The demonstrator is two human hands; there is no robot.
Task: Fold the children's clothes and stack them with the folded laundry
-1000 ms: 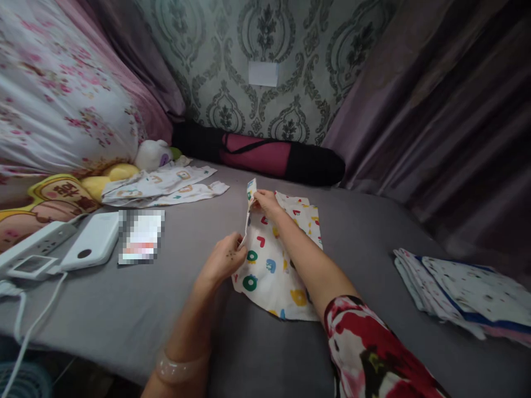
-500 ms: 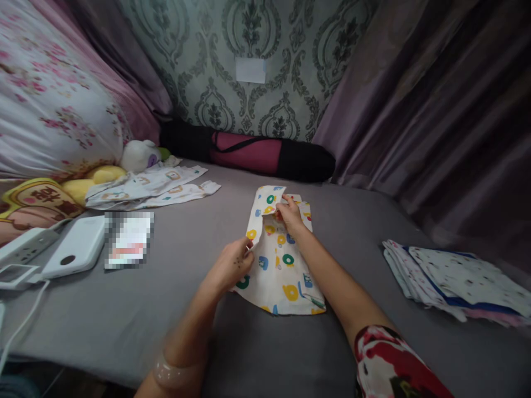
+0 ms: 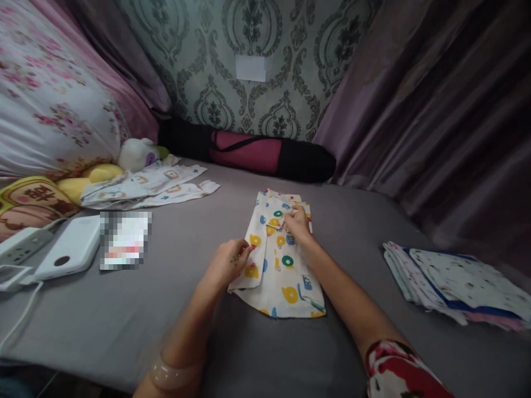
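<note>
A small white shirt (image 3: 276, 279) printed in yellow, blue and green lies on the grey sheet in front of me. Its left side is folded inward as a long strip, and a sleeve-like flap slants across the upper part. My left hand (image 3: 230, 262) is at the left folded edge, thumb and fingers pinched together on the cloth. At the upper right, my right hand (image 3: 297, 224) pinches the end of the flap; part of the shirt's right edge is hidden behind that hand and forearm.
Folded clothes (image 3: 468, 276) are stacked at the right. Printed cloth (image 3: 153, 188) lies at the left beside plush toys (image 3: 136, 155). Nearer are a white power bank (image 3: 72, 249), a power strip (image 3: 25, 246) and a blurred-out item (image 3: 126, 240). A black-and-maroon long bag (image 3: 249, 152) lies along the wall.
The shirt's left side, lifted before, now lies folded flatter over the middle. The flap has come down and toward the right with my right hand. My left hand has barely moved.
</note>
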